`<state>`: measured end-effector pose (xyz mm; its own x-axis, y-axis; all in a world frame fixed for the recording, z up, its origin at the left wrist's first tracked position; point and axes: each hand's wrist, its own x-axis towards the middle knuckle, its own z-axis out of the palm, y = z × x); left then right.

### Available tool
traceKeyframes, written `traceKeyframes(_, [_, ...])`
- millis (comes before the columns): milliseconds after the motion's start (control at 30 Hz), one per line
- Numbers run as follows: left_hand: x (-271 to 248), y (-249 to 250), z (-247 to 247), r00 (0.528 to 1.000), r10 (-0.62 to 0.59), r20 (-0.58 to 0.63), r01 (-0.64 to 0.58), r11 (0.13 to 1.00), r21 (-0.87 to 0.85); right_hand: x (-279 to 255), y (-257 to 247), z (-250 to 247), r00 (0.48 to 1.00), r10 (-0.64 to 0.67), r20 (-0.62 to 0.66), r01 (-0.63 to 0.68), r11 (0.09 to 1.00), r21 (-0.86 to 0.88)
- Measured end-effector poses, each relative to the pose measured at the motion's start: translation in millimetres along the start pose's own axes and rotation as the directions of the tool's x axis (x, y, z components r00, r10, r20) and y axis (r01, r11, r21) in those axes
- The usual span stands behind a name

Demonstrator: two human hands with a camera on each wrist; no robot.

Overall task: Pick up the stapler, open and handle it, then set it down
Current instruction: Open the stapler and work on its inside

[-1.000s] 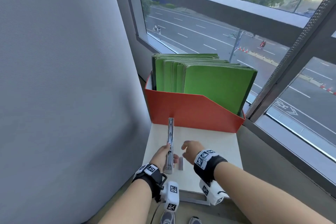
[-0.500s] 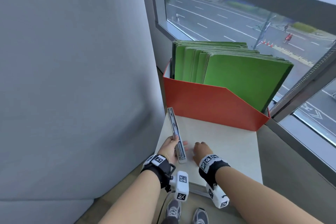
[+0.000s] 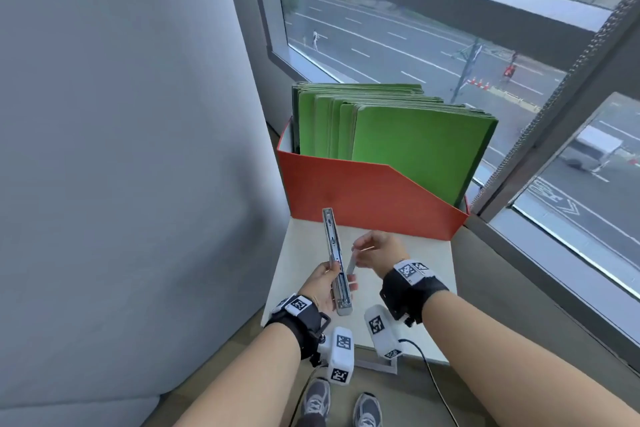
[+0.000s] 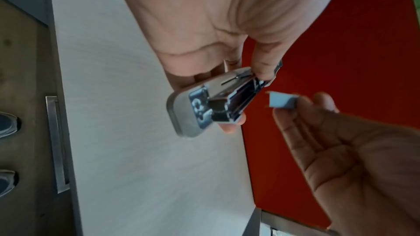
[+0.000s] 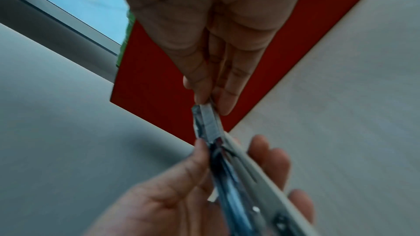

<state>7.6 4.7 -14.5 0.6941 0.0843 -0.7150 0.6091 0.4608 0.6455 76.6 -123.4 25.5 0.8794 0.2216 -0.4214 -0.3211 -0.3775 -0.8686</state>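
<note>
My left hand (image 3: 329, 280) grips a silver stapler (image 3: 335, 262) swung fully open into one long bar, held above the white table (image 3: 408, 308) and pointing away toward the red box. In the left wrist view the stapler's (image 4: 213, 104) near end shows its shiny metal channel. My right hand (image 3: 357, 256) pinches a short grey strip of staples (image 3: 351, 265) just right of the stapler. The right wrist view shows the strip (image 5: 210, 123) between thumb and fingers, its lower end close above the stapler's (image 5: 245, 186) channel; whether it touches is unclear.
A red file box (image 3: 363, 198) holding several green folders (image 3: 408, 146) stands at the table's far edge. A grey padded panel (image 3: 121, 149) rises close on the left. Window frames (image 3: 561, 121) run along the right. My shoes (image 3: 341, 406) show below the table's near edge.
My right hand was down on the table at the staple strip; it has lifted with the strip pinched and now holds it beside the stapler. The left hand raised the stapler slightly.
</note>
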Motion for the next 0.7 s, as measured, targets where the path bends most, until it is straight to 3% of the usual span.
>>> traceKeyframes(167, [-3.2,-2.6,21.7,0.998,-0.006,0.061,0.003,0.999,0.049,-12.4,-15.5,-17.2,0.998,-0.069,0.013,0.068,0.998,0.006])
traceKeyframes(700, [-10.2,3.4,36.7,0.997,-0.069,0.038,0.066,0.995,0.079,-24.3,-32.9,-19.5,0.992,-0.128,0.017,0.126,0.94,-0.316])
